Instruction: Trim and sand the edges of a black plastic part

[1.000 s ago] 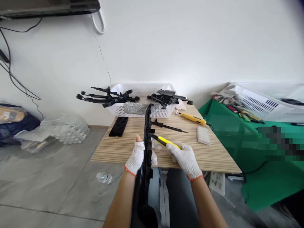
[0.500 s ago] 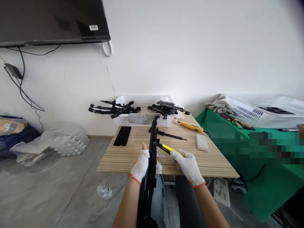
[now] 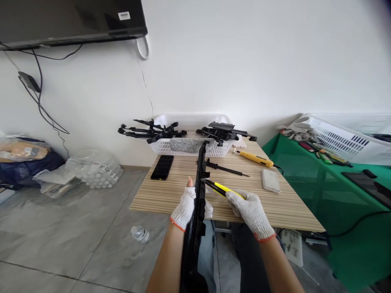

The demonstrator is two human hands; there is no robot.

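My left hand [image 3: 185, 207], in a white glove with bare fingertips, grips a long black plastic part [image 3: 200, 195]. The part runs from near my lap up toward the basket, its far end by the basket's front wall. My gloved right hand [image 3: 249, 209] is closed round a yellow and black utility knife [image 3: 224, 189]. The knife points left, its tip at the right edge of the black part; whether it touches cannot be told. Behind, a white basket [image 3: 192, 118] bears more black plastic parts [image 3: 152, 132] on both sides, with a grey speckled strip [image 3: 186, 145] along its front.
On the striped wooden table [image 3: 146, 195] lie a black phone [image 3: 162, 167], a thin black soldering-iron-like tool [image 3: 229, 169], a yellow corded tool [image 3: 255, 158] and a white square block [image 3: 270, 180]. A green-covered table [image 3: 302, 175] with a white basket [image 3: 339, 138] stands right.
The view has shifted a little, turning left and downward. Both hands keep their holds; the knife stays against or beside the same stretch of the black part.
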